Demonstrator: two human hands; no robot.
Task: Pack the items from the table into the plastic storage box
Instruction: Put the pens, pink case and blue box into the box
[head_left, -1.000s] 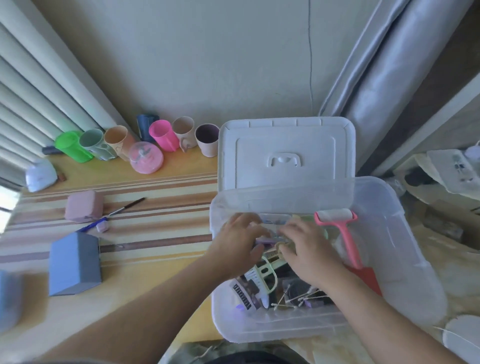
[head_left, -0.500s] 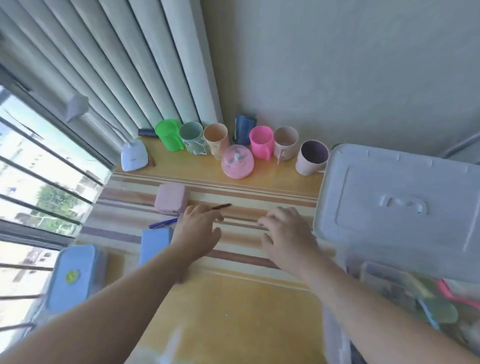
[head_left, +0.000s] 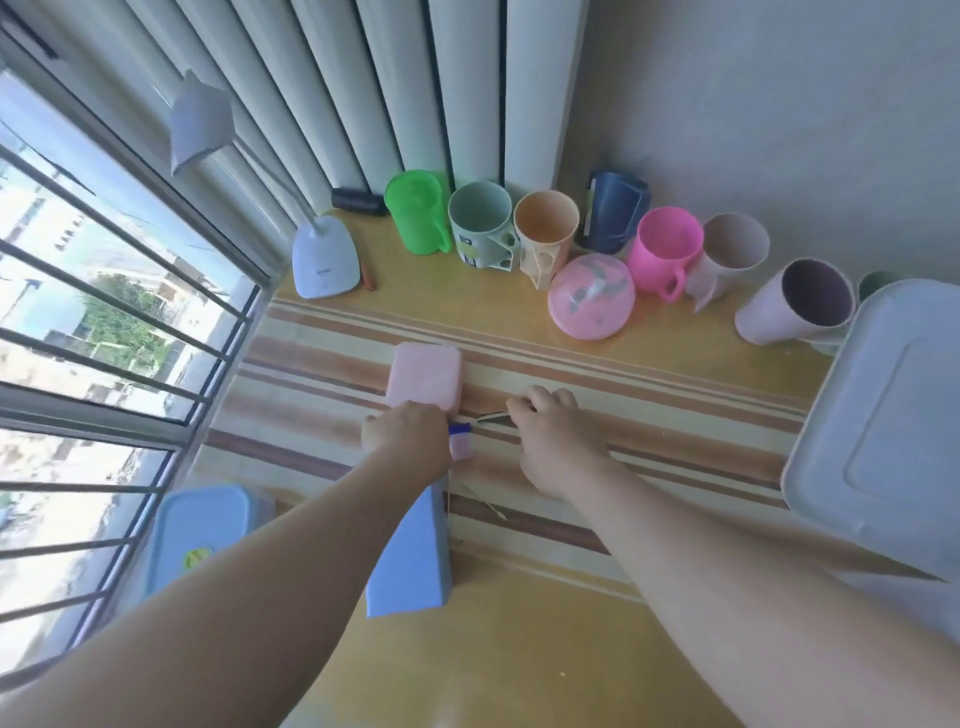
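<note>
Nearest, just this side of the pink case (head_left: 425, 381): a blue box (head_left: 413, 558) on the yellow bench (head_left: 519, 649), partly under the left forearm. Left of it, toward the window, a pale blue lidded container (head_left: 195, 530). Directly in front of the pink case, left hand (head_left: 410, 441) curled, knuckles up, over a blue-tipped pen (head_left: 460, 427) and a small pink eraser (head_left: 461, 447); grip cannot be told. Right of the case, right hand (head_left: 558, 441) palm down, fingers bent onto a thin dark brush (head_left: 493, 415); firm hold not clear. Far right of the case, white lid of the plastic storage box (head_left: 893, 436). Beyond the case, a pink dome (head_left: 591, 297), then a row of cups (head_left: 545, 228) and a white desk lamp (head_left: 324, 257) against the wall.
</note>
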